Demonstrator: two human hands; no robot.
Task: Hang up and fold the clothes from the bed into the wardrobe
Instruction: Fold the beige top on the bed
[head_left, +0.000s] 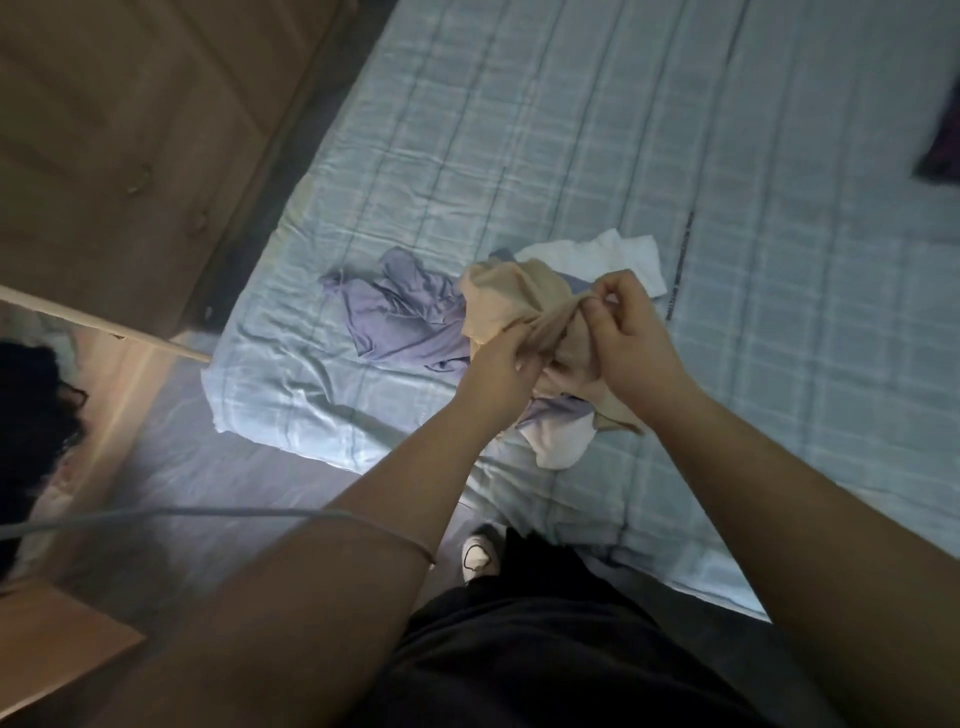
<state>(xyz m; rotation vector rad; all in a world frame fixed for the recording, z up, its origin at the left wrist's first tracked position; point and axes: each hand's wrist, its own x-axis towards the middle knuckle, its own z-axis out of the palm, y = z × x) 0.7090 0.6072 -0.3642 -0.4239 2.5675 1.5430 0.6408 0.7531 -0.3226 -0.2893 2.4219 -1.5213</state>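
A beige garment (501, 299) is bunched up between both hands above the bed (727, 260). My left hand (501, 371) grips its lower edge and my right hand (631, 340) pinches a twisted fold at the top. Under and around it lies a small pile: a lilac garment (400, 317) to the left and a white garment (613, 260) behind, with more white cloth (563, 441) below my hands. The wooden wardrobe (119, 130) stands at the upper left with its doors closed.
A dark purple item (940, 150) lies at the bed's far right edge. A mirrored door (78, 415) at the left reflects the room. A grey cable (208, 514) crosses my left forearm. My white shoe (478, 553) is on the floor by the bed.
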